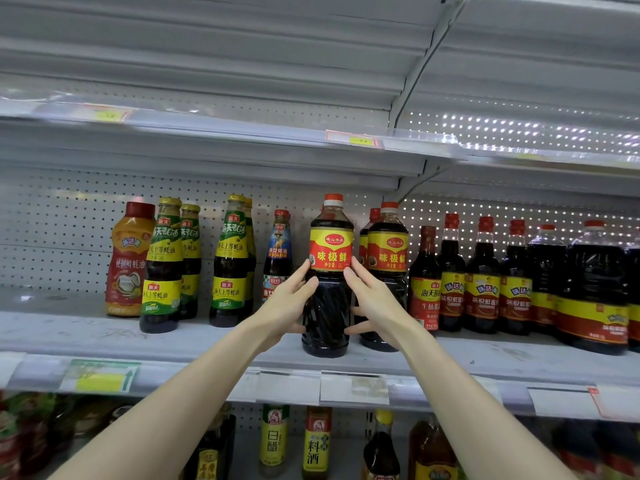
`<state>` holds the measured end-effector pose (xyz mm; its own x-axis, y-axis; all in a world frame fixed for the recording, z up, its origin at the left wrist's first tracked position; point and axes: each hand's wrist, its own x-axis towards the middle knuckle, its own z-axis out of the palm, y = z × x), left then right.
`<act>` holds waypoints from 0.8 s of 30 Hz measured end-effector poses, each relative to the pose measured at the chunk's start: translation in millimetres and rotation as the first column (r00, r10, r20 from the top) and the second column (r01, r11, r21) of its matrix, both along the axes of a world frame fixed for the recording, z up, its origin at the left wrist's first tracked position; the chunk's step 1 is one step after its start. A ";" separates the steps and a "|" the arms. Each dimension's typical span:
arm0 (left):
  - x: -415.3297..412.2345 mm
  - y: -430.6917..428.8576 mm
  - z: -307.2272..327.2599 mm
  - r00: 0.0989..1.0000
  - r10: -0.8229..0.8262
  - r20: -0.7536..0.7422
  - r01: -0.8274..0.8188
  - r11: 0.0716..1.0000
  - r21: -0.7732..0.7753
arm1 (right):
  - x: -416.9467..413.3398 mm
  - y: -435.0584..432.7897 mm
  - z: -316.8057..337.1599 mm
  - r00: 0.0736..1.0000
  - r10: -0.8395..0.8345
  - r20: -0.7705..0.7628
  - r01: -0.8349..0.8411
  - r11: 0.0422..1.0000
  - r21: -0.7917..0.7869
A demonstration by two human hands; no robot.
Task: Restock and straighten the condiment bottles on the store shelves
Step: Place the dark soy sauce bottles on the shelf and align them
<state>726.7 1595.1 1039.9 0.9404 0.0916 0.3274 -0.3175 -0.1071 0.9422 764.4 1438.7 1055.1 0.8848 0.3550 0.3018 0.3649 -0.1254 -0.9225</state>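
Observation:
A tall dark soy sauce bottle with an orange cap and a red-and-yellow label stands upright near the front of the middle shelf. My left hand grips its left side, fingers reaching up to the label and thumb low on the front. On the other side my right hand holds it the same way. Two matching bottles stand just behind and to its right.
Left of the held bottle stand oyster sauce bottles and an orange squeeze bottle. Several dark bottles and large jugs fill the right. The upper shelf shows no goods. Vinegar and cooking wine bottles stand on the lower shelf.

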 end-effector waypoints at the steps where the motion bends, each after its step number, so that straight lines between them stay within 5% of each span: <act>1: 1.2 0.6 -0.3 1.000 -0.004 -0.007 0.004 1.000 -0.002 | 0.6 0.5 0.1 1.000 -0.001 -0.002 0.001 1.000 0.002; 24: 36.3 5.4 -3.8 1.000 0.002 -0.027 -0.002 1.000 -0.001 | 29.2 8.3 -1.8 1.000 -0.014 -0.003 0.014 1.000 0.018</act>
